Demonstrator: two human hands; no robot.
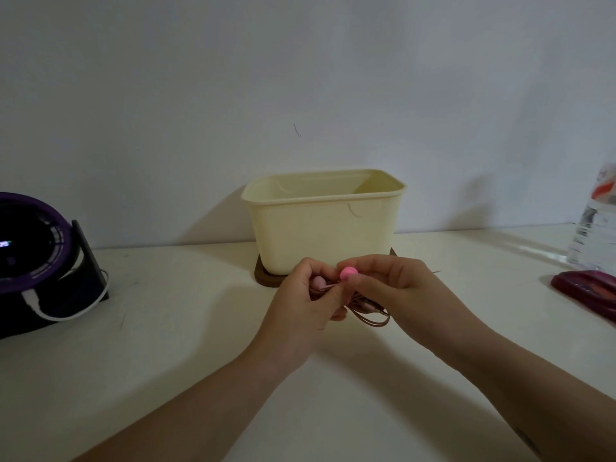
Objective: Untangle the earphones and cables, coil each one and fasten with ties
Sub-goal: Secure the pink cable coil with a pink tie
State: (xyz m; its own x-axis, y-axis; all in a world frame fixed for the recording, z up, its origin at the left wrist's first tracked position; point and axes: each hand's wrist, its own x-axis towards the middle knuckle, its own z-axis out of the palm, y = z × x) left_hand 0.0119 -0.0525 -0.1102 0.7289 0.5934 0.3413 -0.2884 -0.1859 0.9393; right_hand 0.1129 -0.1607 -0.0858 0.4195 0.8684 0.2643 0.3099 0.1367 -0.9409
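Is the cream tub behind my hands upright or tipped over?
Upright: the cream tub stands on a dark coaster, open rim facing up.

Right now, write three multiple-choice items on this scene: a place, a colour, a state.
1. The left hand and right hand are: A. lying flat B. holding the cable bundle C. lifting a lid
2. The round piece at the fingertips is: A. green B. pink C. white
3. The cream tub stands: A. beyond the hands B. on a chair C. upside down

B, fingers of both curl round it; B, it shows bright pink; A, it sits past the hands.
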